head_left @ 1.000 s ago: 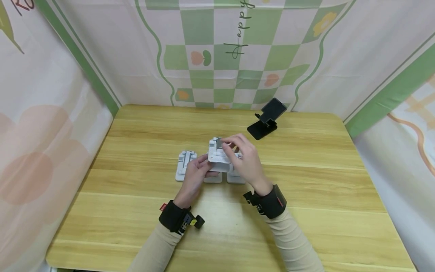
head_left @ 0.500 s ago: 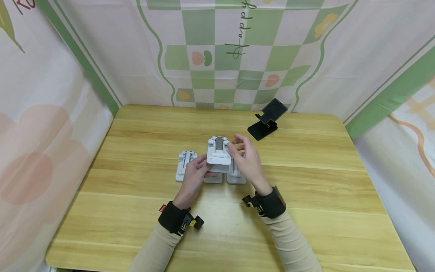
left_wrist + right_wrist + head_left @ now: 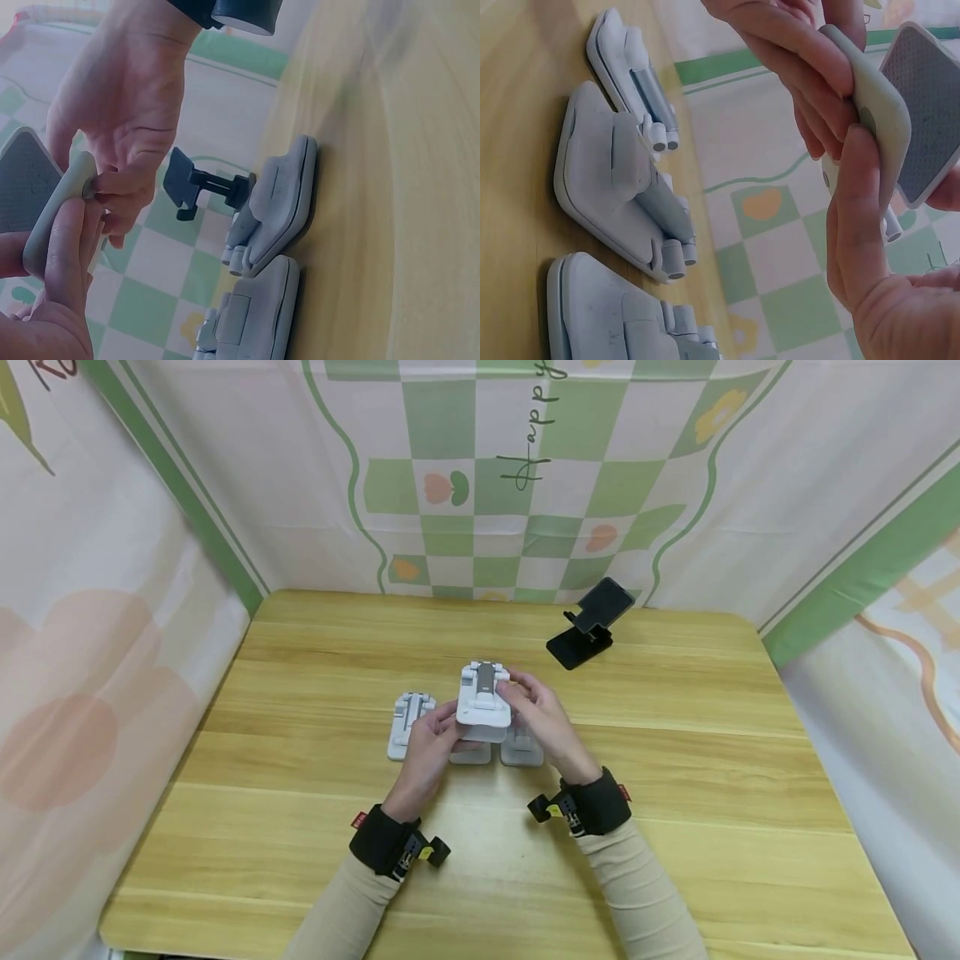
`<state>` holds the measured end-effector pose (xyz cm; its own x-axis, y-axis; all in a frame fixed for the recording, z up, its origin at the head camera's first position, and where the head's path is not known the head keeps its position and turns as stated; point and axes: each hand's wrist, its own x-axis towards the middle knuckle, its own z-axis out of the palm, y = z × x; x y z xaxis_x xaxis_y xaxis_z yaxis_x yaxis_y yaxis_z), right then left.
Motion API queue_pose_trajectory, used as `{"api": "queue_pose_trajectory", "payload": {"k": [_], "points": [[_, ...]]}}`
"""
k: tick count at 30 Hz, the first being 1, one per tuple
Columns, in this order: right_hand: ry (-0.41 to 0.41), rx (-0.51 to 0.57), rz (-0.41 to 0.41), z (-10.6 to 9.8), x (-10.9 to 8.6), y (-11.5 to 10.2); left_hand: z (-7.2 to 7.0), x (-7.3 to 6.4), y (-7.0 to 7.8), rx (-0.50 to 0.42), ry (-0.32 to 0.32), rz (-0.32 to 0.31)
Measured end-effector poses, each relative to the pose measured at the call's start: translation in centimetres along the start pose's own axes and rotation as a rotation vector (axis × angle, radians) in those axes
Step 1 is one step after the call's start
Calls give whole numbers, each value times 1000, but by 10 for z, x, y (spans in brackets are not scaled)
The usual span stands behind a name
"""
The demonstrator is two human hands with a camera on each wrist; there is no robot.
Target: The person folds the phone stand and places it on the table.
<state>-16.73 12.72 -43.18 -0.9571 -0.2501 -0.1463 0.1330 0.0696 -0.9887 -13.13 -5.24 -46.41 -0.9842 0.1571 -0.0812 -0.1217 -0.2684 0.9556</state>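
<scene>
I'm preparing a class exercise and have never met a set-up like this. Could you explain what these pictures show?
There is no robot here, just a person using two bare hands. The wide picture comes from a camera worn on the head; the two close ones come from cameras worn at the wrists, on black bands. On the light-brown, wood-grained table lie three white-and-grey, plastic-looking folded stands. Farther back, to the right, is a black stand with its upper plate tilted up. The left hand and the right hand together hold a fourth white-and-grey stand above the table. Behind hangs a pale cloth with green checks.
</scene>
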Motion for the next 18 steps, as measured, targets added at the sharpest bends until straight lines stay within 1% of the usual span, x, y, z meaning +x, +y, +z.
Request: {"api": "queue_pose_trajectory", "payload": {"k": [4,8,11,18], "points": [[-20,34,3,0,0,0,-1,-1,0,17,6,-7],[-9,27,13,0,0,0,-1,0,0,28,7,-11],[0,24,17,1,1,1,-2,1,0,18,17,-20],[8,33,10,1,1,3,-3,4,0,-83,22,-62]]}}
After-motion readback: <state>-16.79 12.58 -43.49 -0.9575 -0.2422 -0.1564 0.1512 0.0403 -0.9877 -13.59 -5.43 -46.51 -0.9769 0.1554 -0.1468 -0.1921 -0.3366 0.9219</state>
